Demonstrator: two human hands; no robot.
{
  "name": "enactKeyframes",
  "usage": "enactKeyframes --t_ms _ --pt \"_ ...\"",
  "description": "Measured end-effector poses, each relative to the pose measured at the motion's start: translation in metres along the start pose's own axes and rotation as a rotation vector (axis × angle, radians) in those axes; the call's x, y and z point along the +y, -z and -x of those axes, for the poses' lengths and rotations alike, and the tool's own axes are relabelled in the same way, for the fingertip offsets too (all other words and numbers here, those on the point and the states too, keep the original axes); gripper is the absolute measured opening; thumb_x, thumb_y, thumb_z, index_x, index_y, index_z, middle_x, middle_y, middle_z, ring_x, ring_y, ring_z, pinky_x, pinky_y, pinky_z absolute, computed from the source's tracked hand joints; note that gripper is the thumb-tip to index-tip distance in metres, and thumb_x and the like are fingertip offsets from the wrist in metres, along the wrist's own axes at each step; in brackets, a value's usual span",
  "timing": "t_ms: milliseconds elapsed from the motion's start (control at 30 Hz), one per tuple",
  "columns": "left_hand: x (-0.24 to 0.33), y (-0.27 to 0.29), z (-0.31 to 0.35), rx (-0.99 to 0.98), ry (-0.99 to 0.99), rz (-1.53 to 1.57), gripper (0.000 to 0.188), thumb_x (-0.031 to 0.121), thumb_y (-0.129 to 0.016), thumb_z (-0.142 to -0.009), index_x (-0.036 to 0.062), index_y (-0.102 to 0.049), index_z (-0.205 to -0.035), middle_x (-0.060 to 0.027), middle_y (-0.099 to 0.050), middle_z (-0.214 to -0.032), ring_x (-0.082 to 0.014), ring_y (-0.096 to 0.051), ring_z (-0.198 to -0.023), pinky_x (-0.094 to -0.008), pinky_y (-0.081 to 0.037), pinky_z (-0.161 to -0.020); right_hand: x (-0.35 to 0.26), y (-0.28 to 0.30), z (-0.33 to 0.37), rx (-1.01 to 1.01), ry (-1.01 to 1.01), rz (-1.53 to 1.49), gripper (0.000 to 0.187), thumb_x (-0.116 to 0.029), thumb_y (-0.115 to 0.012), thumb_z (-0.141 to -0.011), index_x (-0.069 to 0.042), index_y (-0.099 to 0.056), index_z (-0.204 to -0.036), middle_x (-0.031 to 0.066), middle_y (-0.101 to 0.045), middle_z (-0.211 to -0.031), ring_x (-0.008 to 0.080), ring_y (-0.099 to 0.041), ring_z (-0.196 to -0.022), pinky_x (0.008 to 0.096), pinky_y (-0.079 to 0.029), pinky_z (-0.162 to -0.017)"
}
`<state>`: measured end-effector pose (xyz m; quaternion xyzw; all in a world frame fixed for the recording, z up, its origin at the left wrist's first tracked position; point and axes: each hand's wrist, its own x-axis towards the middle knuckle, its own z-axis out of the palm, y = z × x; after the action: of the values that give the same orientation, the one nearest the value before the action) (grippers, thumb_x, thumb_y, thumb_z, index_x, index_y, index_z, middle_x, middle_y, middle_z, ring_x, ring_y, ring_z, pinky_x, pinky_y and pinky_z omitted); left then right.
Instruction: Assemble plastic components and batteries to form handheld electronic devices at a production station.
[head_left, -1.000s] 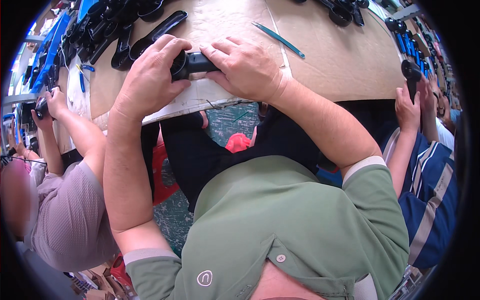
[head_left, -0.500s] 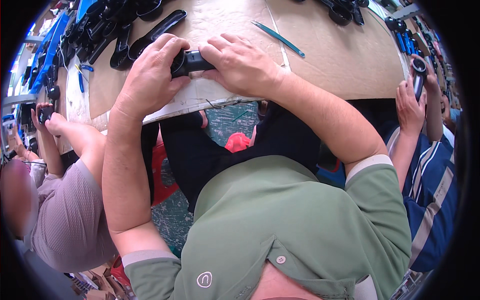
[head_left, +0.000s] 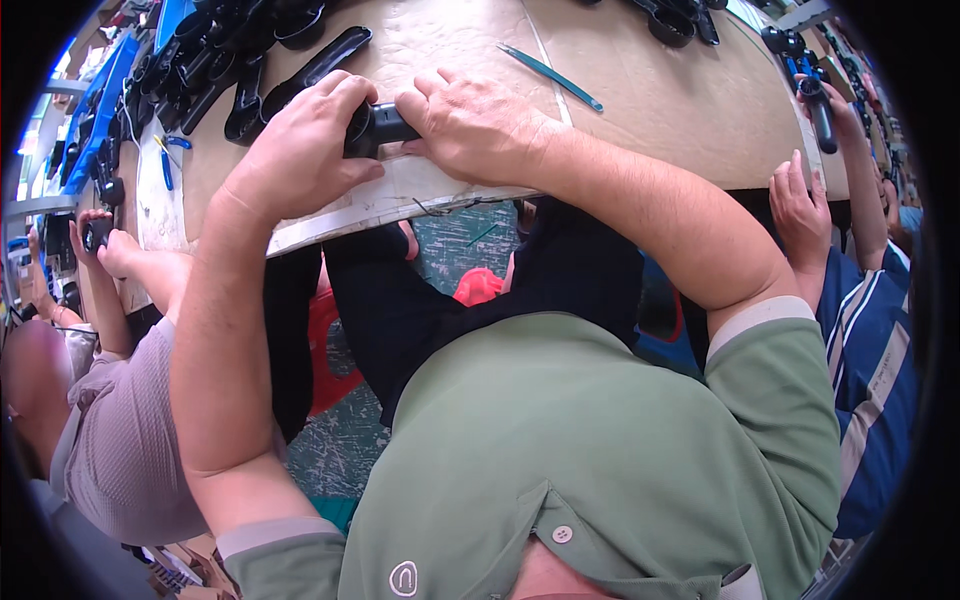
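Near the table's front edge, a black plastic part with a round end and a straight handle [head_left: 393,123] is held level between my hands. My left hand [head_left: 300,150] wraps round its rounded end at the left, thumb on the near side. My right hand [head_left: 480,130] grips the handle end, fingers curled over it and hiding most of that end. What the fingertips press on cannot be made out. Just beyond my left hand lies a long open black plastic shell [head_left: 318,68].
Similar black shells [head_left: 200,65] are heaped at the far left, more [head_left: 675,22] at the far right. Teal tweezers [head_left: 552,77] lie on the cardboard-covered table [head_left: 690,120]. Blue-handled cutters [head_left: 166,165] lie at the left. Co-workers handle black parts on both sides, their hands [head_left: 800,195] close by.
My hands keep their grip on the black part with only slight movement; my left forearm has swung a little left. The right co-worker's hands have parted, one holding a black part farther away.
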<state>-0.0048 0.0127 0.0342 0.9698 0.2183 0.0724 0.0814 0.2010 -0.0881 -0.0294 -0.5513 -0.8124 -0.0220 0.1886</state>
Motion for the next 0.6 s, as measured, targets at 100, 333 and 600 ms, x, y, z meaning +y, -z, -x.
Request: enactKeyframes --t_ms 100,333,600 --pt "0.002 0.013 -0.013 -0.224 0.051 -0.073 0.046 0.015 -0.089 -0.081 0.0034 -0.065 -0.118 -0.0102 -0.067 -0.109 -0.0334 -0.069 -0.101 -0.0449 -0.057 -0.095 0.002 -0.001 0.0 -0.013 0.019 -0.013 0.038 -0.037 -0.065 -0.108 0.0 -0.059 -0.113 0.0189 -0.065 -0.103 0.0351 -0.067 -0.097 0.0439 -0.058 -0.089" --pt "0.009 0.004 -0.018 -0.169 0.142 -0.074 0.05 0.023 -0.094 -0.079 0.0031 -0.065 -0.114 -0.0132 -0.068 -0.107 -0.0337 -0.07 -0.102 -0.0441 -0.058 -0.095 0.001 0.0 0.0 -0.024 -0.011 -0.059 0.037 -0.035 -0.066 -0.107 0.001 -0.058 -0.113 0.0188 -0.065 -0.102 0.0347 -0.068 -0.096 0.0434 -0.058 -0.089" --pt "0.01 0.006 -0.02 -0.215 0.178 -0.128 0.051 0.021 -0.095 -0.076 0.0029 -0.064 -0.111 -0.0154 -0.068 -0.106 -0.0341 -0.07 -0.103 -0.0432 -0.059 -0.094 -0.002 0.0 -0.002 -0.011 -0.041 -0.038 0.037 -0.036 -0.068 -0.105 0.0 -0.059 -0.11 0.0177 -0.066 -0.099 0.0328 -0.069 -0.095 0.0417 -0.058 -0.087"
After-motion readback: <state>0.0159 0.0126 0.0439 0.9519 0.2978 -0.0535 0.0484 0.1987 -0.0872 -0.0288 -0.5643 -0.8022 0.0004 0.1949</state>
